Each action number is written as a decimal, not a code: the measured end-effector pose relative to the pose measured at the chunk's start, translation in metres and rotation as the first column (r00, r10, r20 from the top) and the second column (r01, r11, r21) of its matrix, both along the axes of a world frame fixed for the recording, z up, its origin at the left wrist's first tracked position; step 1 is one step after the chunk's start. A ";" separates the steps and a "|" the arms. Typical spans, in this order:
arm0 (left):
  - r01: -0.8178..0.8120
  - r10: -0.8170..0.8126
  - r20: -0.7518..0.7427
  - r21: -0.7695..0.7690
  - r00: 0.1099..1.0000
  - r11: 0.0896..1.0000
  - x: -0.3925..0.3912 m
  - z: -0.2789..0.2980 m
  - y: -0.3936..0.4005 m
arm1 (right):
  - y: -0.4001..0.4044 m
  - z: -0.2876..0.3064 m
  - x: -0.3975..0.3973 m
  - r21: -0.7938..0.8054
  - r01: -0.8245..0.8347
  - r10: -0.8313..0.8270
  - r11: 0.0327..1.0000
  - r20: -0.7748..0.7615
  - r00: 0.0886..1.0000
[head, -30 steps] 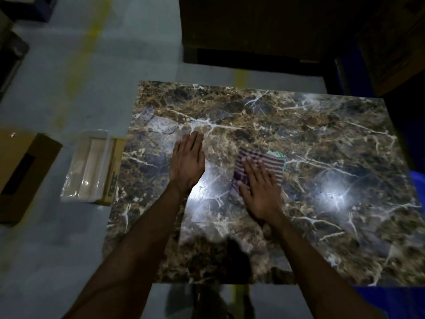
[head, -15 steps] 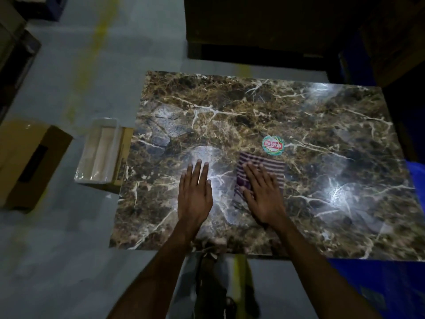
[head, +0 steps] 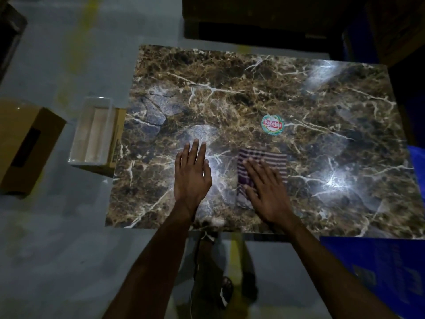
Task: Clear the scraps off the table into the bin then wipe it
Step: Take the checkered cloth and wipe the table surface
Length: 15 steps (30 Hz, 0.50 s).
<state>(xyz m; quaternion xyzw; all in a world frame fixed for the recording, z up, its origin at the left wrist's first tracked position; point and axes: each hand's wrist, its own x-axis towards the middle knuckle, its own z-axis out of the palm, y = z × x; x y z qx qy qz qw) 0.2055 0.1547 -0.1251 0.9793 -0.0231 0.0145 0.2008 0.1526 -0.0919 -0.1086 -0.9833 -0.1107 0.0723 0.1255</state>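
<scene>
Ideally the right hand (head: 266,192) presses the cloth (head: 264,166) flat, overlapping strokes across the counter (head: 253,84) (left hand (head: 192,173) spread, bracing).

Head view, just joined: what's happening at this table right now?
A person is wiping the marble-patterned table. The right hand lies flat on a striped cloth, pressing it to the surface near the front edge. The left hand rests flat on the bare top beside it, holding nothing. A round sticker sits just beyond the cloth. A white bin stands on the floor by the table's left side. No loose scraps show on top.
</scene>
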 end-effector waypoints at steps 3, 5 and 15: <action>0.003 -0.003 -0.005 -0.001 1.000 1.000 0.000 0.000 0.000 | 0.006 -0.005 0.025 0.010 0.182 -0.182 0.983 0.013 0.983; 0.009 -0.009 0.000 0.008 1.000 1.000 0.000 -0.001 0.000 | 0.026 -0.008 0.041 0.012 0.257 -0.257 0.966 0.023 0.966; 0.012 -0.012 -0.004 -0.004 1.000 1.000 0.000 -0.001 0.001 | 0.021 -0.006 -0.036 -0.017 -0.012 0.013 1.000 0.010 1.000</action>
